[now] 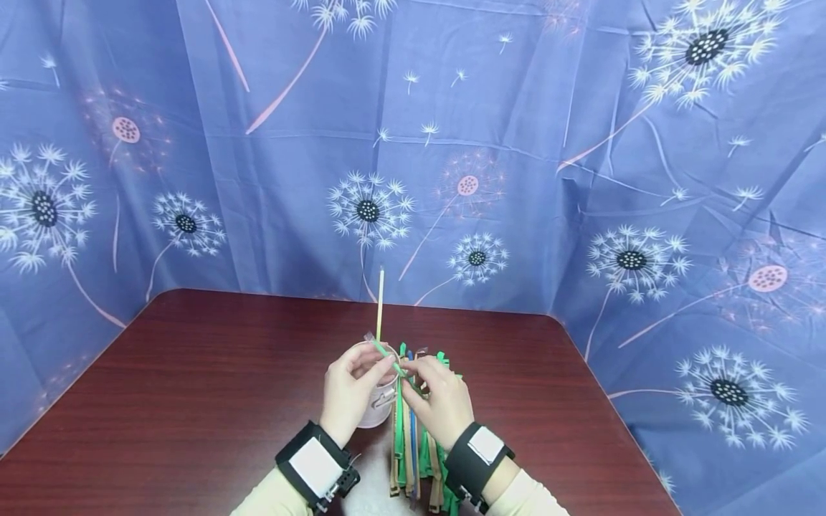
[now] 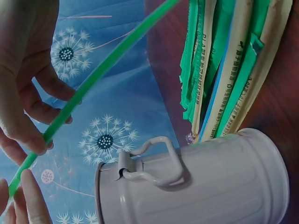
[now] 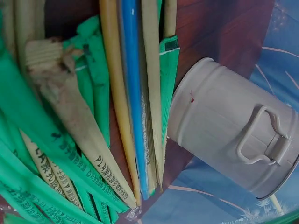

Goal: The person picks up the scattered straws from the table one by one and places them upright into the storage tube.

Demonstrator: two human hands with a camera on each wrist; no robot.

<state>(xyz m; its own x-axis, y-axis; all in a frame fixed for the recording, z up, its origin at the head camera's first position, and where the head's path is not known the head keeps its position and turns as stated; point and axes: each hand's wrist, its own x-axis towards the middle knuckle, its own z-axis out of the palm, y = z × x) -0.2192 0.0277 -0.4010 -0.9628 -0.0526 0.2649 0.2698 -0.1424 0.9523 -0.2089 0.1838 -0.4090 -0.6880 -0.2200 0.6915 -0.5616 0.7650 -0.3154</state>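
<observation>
The left hand (image 1: 348,390) pinches the green drinking straw (image 2: 107,67) partway along between thumb and fingers, and the right hand (image 1: 444,401) nips it near the end on its own side, so a light, even pinch at both places should keep the slim tube from kinking. Just below the left hand stands the pale handled pail (image 2: 219,184), a yellow straw (image 1: 380,308) rising from it beyond the fingertips; under the right hand, paper-sleeved straws (image 2: 233,60) lie bunched on the worktop (image 1: 193,401), so raised wrists would best avoid knocking either.
</observation>
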